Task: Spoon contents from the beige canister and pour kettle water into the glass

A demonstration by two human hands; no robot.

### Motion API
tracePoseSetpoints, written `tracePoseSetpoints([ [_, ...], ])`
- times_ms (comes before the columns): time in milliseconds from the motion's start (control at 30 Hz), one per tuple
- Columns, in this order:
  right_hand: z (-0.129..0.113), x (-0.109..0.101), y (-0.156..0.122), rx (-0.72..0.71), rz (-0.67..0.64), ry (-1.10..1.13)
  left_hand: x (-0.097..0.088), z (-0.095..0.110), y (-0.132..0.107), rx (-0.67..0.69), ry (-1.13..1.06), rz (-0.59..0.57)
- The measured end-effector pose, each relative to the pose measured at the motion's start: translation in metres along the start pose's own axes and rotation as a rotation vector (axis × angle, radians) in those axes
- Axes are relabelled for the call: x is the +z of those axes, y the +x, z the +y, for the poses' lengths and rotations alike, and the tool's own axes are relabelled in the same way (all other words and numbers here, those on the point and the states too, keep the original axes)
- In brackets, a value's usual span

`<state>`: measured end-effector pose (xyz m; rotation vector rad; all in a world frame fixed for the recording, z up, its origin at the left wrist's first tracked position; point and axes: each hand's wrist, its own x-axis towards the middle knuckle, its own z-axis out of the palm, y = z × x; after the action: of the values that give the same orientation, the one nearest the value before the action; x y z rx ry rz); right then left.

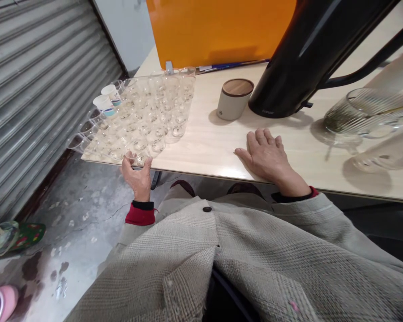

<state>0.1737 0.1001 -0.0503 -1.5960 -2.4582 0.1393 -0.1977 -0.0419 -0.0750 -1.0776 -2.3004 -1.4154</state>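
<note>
My left hand (137,179) is at the front edge of the table, its thumb and fingers curved around a clear plastic cup (140,157) in the front row. Beyond it many similar clear cups (147,107) stand close together, with small dark bits showing at their bottoms. Two white paper cups (106,100) with blue-green bands stand at the left of the group. My right hand (267,154) lies palm down on the tabletop, fingers spread and holding nothing. The nearest thing beyond it is a beige canister (232,105) with a wooden lid.
A tall black kettle (289,67) stands behind my right hand. To the right is a ribbed glass mug (359,112) with greenish contents. An orange panel (218,31) rises at the back of the table (204,152). A pink container (2,304) is on the floor beside the metal shutter (47,80).
</note>
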Motion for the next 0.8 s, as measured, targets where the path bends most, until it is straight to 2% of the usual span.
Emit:
tracePoseSetpoints([
  [300, -0.005, -0.003, -0.001, 0.026, -0.001, 0.002, -0.002, 0.004, -0.002, -0.015, -0.037, 0.004],
  [467, -0.005, -0.003, 0.001, 0.009, 0.008, 0.008, -0.011, 0.006, -0.005, -0.019, -0.075, 0.017],
  [633, -0.004, -0.002, 0.001, 0.017, 0.02, 0.0, -0.02, 0.025, -0.02, 0.071, -0.106, 0.001],
  [800, -0.001, 0.0, 0.001, -0.006, 0.032, -0.028, -0.016, 0.044, -0.036, 0.131, -0.114, -0.077],
])
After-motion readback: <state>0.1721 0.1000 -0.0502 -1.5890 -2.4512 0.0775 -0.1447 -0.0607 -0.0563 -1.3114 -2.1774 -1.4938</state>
